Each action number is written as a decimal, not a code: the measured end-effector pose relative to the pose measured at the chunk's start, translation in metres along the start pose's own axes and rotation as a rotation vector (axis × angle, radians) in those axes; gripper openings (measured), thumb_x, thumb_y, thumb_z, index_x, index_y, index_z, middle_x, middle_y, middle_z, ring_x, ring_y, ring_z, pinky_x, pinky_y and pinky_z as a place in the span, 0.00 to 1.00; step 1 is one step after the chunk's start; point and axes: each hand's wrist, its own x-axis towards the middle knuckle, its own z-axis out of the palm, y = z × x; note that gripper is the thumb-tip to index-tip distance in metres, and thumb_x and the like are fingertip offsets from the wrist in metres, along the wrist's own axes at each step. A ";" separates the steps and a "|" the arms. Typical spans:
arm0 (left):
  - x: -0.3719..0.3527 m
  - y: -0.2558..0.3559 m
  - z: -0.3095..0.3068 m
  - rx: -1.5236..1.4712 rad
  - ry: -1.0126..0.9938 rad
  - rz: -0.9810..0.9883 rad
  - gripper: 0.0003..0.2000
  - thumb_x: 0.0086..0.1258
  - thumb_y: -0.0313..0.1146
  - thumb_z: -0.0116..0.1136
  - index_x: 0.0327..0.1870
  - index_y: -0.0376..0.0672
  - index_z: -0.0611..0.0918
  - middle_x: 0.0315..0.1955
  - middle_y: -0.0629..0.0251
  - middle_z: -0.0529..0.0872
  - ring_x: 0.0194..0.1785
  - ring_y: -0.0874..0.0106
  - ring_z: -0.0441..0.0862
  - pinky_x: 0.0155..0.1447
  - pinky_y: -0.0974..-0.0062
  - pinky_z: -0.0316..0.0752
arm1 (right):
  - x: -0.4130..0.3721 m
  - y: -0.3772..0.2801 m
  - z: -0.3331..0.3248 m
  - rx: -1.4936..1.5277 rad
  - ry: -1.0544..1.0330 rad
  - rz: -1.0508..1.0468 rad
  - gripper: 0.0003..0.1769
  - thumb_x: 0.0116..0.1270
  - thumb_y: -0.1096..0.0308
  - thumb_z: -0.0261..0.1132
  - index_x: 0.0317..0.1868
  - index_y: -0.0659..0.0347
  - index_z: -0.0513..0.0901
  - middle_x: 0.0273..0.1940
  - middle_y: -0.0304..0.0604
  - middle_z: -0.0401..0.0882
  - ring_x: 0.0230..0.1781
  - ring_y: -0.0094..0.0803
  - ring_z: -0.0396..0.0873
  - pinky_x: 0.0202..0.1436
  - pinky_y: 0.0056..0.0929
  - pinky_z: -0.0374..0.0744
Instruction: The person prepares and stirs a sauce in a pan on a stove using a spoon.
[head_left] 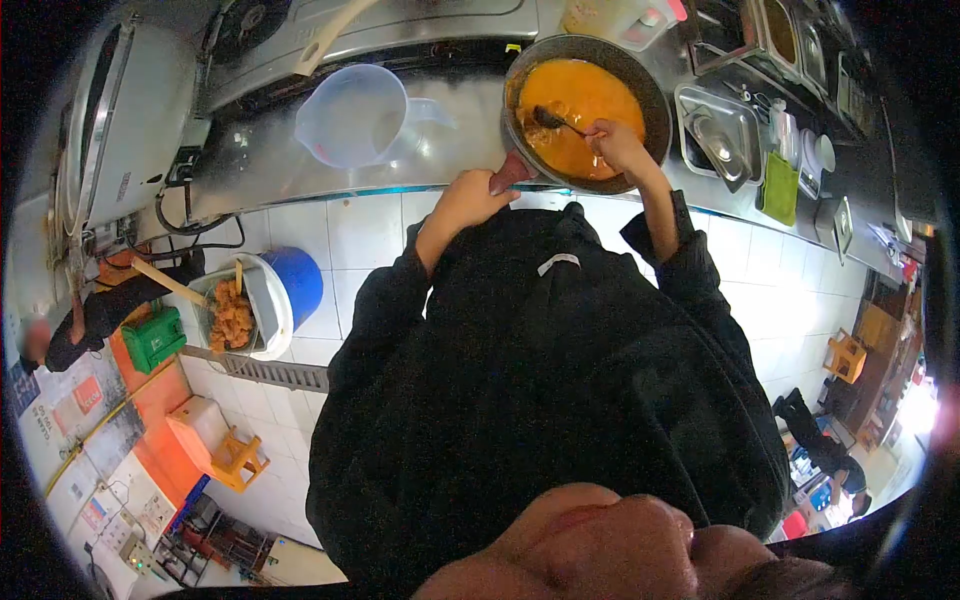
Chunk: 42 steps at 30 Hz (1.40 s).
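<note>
A dark round pan (655, 100) holds an orange liquid (585, 85) and stands on the steel counter. Around the pan's reddish-brown handle (513, 172) are the fingers of my left hand (470, 203), at the counter's near edge. Over the right part of the pan, my right hand (617, 147) is closed on the handle of a dark spoon (547, 117), whose bowl lies in the liquid. To the left of the pan stands a translucent plastic measuring jug (352, 115).
Metal trays (722, 135) and a green cloth (780, 188) lie right of the pan. A wooden utensil (328, 40) is behind the jug. Fried pieces (232, 315) sit in a basket beside a blue bucket (297, 285). Two other people are at the far left and lower right.
</note>
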 end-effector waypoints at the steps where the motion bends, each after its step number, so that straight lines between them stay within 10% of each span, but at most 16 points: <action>1: 0.001 -0.001 0.001 0.002 0.004 0.011 0.20 0.59 0.48 0.62 0.30 0.34 0.80 0.25 0.48 0.82 0.34 0.50 0.80 0.41 0.60 0.73 | 0.002 0.002 0.005 0.000 -0.002 0.001 0.09 0.60 0.68 0.60 0.39 0.62 0.80 0.30 0.55 0.80 0.25 0.47 0.79 0.28 0.38 0.74; 6: 0.001 -0.003 0.001 0.006 0.000 0.013 0.20 0.59 0.48 0.62 0.29 0.35 0.80 0.25 0.48 0.82 0.34 0.50 0.80 0.40 0.60 0.73 | 0.005 -0.002 0.052 -0.496 0.148 -0.379 0.10 0.60 0.70 0.57 0.41 0.61 0.78 0.33 0.58 0.81 0.31 0.53 0.81 0.33 0.48 0.77; 12: 0.005 -0.008 0.004 0.005 -0.025 0.019 0.22 0.58 0.50 0.62 0.34 0.36 0.81 0.26 0.47 0.82 0.35 0.49 0.80 0.41 0.60 0.73 | 0.015 -0.006 0.065 -0.678 0.329 -0.295 0.11 0.61 0.67 0.52 0.37 0.63 0.78 0.32 0.52 0.81 0.27 0.48 0.81 0.31 0.46 0.78; 16: 0.002 -0.005 0.002 -0.007 -0.041 -0.005 0.22 0.57 0.51 0.62 0.36 0.36 0.82 0.26 0.46 0.82 0.35 0.48 0.80 0.41 0.59 0.73 | 0.023 0.000 0.014 -0.084 -0.190 0.068 0.12 0.59 0.64 0.55 0.36 0.62 0.80 0.33 0.54 0.81 0.31 0.45 0.80 0.33 0.46 0.76; 18: 0.001 0.000 -0.001 -0.011 0.022 0.055 0.22 0.58 0.51 0.62 0.36 0.37 0.82 0.26 0.46 0.82 0.35 0.48 0.80 0.41 0.59 0.73 | 0.018 0.020 0.022 0.040 -0.162 -0.004 0.08 0.64 0.66 0.52 0.35 0.58 0.77 0.21 0.31 0.68 0.20 0.21 0.66 0.23 0.21 0.66; 22: 0.001 0.005 -0.003 0.025 -0.036 -0.022 0.22 0.56 0.47 0.64 0.36 0.33 0.79 0.34 0.45 0.82 0.43 0.49 0.79 0.45 0.60 0.73 | -0.013 0.000 0.057 -0.472 0.114 -0.472 0.11 0.61 0.66 0.54 0.38 0.62 0.79 0.31 0.54 0.80 0.33 0.48 0.80 0.35 0.41 0.76; 24: 0.002 0.005 -0.006 0.052 -0.064 -0.033 0.22 0.56 0.47 0.64 0.37 0.33 0.79 0.34 0.45 0.82 0.43 0.49 0.79 0.45 0.60 0.73 | -0.002 -0.009 0.067 -0.390 0.053 -0.253 0.13 0.61 0.65 0.54 0.40 0.63 0.79 0.38 0.64 0.78 0.42 0.59 0.77 0.43 0.47 0.75; 30: -0.001 0.008 -0.003 0.024 0.026 0.022 0.21 0.56 0.47 0.64 0.37 0.35 0.80 0.32 0.46 0.83 0.41 0.48 0.80 0.44 0.59 0.73 | 0.037 0.012 0.019 -0.272 -0.042 -0.468 0.14 0.67 0.58 0.49 0.35 0.58 0.77 0.25 0.46 0.76 0.16 0.36 0.73 0.20 0.37 0.71; 33: -0.002 0.007 -0.005 -0.012 0.002 -0.006 0.21 0.56 0.48 0.64 0.36 0.35 0.80 0.30 0.46 0.83 0.39 0.48 0.80 0.43 0.59 0.73 | 0.027 -0.010 -0.001 0.393 -0.419 0.282 0.07 0.63 0.64 0.51 0.38 0.54 0.73 0.22 0.33 0.70 0.12 0.22 0.60 0.12 0.27 0.60; 36: 0.000 0.008 -0.005 0.022 -0.014 -0.016 0.21 0.56 0.48 0.63 0.36 0.35 0.80 0.30 0.45 0.82 0.40 0.48 0.80 0.43 0.59 0.73 | 0.017 -0.010 0.027 0.341 -0.357 -0.011 0.05 0.60 0.67 0.53 0.34 0.55 0.74 0.21 0.32 0.68 0.12 0.22 0.60 0.13 0.26 0.60; 40: 0.001 0.000 0.003 0.039 -0.015 -0.023 0.20 0.58 0.48 0.62 0.35 0.36 0.80 0.22 0.51 0.80 0.29 0.54 0.79 0.36 0.62 0.73 | 0.043 -0.017 0.070 -0.392 0.373 -0.342 0.10 0.58 0.67 0.56 0.37 0.62 0.78 0.25 0.53 0.78 0.23 0.46 0.77 0.29 0.40 0.75; 42: 0.002 -0.005 0.005 0.067 0.134 0.153 0.20 0.59 0.49 0.62 0.33 0.37 0.80 0.14 0.57 0.77 0.19 0.61 0.79 0.28 0.65 0.73 | 0.052 -0.020 0.052 -0.377 0.240 -0.249 0.14 0.58 0.66 0.57 0.42 0.63 0.79 0.31 0.62 0.79 0.31 0.56 0.79 0.36 0.46 0.77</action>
